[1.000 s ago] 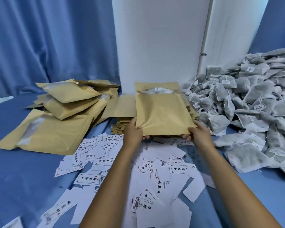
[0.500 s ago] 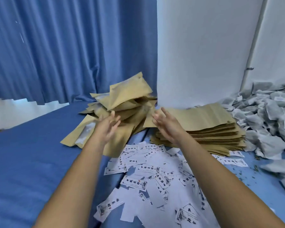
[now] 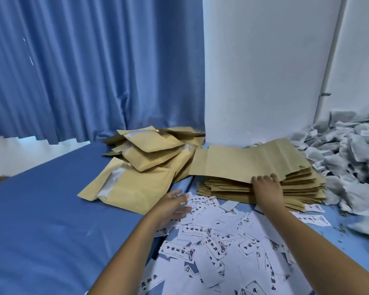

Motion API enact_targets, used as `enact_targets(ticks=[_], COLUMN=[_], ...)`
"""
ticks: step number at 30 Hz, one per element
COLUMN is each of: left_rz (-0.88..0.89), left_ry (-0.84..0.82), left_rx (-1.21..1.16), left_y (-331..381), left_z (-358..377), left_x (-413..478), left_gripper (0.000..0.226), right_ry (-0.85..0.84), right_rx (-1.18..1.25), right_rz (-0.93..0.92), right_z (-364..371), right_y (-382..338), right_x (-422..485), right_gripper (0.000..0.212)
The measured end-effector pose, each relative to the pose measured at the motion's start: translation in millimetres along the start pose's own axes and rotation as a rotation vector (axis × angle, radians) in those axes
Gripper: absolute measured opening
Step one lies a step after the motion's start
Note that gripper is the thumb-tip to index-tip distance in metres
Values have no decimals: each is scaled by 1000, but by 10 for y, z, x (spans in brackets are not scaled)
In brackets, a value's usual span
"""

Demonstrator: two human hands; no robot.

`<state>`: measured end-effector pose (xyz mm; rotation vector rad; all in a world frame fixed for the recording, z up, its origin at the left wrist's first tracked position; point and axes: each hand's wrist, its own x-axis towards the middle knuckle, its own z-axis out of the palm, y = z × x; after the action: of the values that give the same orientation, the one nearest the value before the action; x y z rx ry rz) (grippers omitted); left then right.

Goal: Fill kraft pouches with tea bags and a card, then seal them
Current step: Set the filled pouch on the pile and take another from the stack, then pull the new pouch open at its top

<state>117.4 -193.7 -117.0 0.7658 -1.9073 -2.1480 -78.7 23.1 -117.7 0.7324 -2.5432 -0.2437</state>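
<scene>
My right hand (image 3: pixel 267 189) lies on the front edge of a stack of flat empty kraft pouches (image 3: pixel 296 188), and its fingers curl over the edge of the top pouch (image 3: pixel 243 162), which is slightly raised. Fingers spread, my left hand (image 3: pixel 172 206) rests on the scattered white printed cards (image 3: pixel 211 237). To the left, filled pouches (image 3: pixel 149 154) lie in a loose pile. At the right, grey tea bags (image 3: pixel 349 152) form a heap.
Everything lies on a blue cloth surface (image 3: pixel 41 209). A blue curtain (image 3: pixel 83 67) hangs behind on the left and a white wall (image 3: pixel 260 71) stands behind the stack. Tea crumbs dot the cloth near the tea bags.
A filled pouch held by both hands a second ago has left them and lies on the left pile. My right hand moved onto the empty stack; my left dropped to the cards.
</scene>
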Motion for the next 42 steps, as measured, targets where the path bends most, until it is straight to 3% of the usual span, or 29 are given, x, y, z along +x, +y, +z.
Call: enact_targets(ticks=[3, 5, 8, 10, 12, 14, 17, 20, 22, 24, 28, 32, 34, 38, 42], left_rz=[4, 90, 568, 798, 768, 656, 562, 526, 538, 581, 707, 583, 510, 435, 344], left_ry=[19, 145, 539, 462, 237, 82, 1, 57, 105, 94, -27, -139, -174, -289, -365], left_rx=[-33, 147, 751, 866, 831, 837, 800, 858, 871, 762, 540, 503, 498, 345, 272], left_y=[49, 89, 128, 178, 156, 75, -140, -312, -369, -366, -314, -345, -411, -617, -610], left_z=[207, 358, 574, 798, 1091, 1389, 1728, 1942, 2069, 2199, 2417, 2751, 2910, 3038, 3001], left_x=[18, 15, -38, -71, -49, -38, 7, 64, 86, 73, 8, 31, 68, 185, 179], left_gripper=[61, 69, 62, 44, 37, 40, 38, 37, 36, 33, 29, 54, 54, 23, 15], right_ry=[60, 139, 326, 381, 330, 256, 212, -196, -354, -297, -259, -391, -408, -483, -537], right_rx=[-16, 48, 215, 353, 428, 545, 926, 1455, 1813, 1893, 2135, 2568, 2585, 2343, 2273], right_rz=[-34, -41, -128, -218, -297, -252, 239, 607, 606, 594, 546, 470, 508, 612, 649], right_z=[-63, -122, -179, -202, -185, -130, -25, -5, -26, -42, -141, -96, 32, 222, 264], right_y=[92, 119, 90, 42, 56, 147, 413, 607, 629, 663, 846, 1073, 1181, 1278, 1312], right_x=[-64, -160, -408, -651, -863, -1019, -1014, -827, -762, -758, -885, -1115, -1170, -1209, -1169], right_gripper=[24, 20, 14, 12, 14, 32, 36, 59, 36, 7, 21, 26, 24, 26, 20])
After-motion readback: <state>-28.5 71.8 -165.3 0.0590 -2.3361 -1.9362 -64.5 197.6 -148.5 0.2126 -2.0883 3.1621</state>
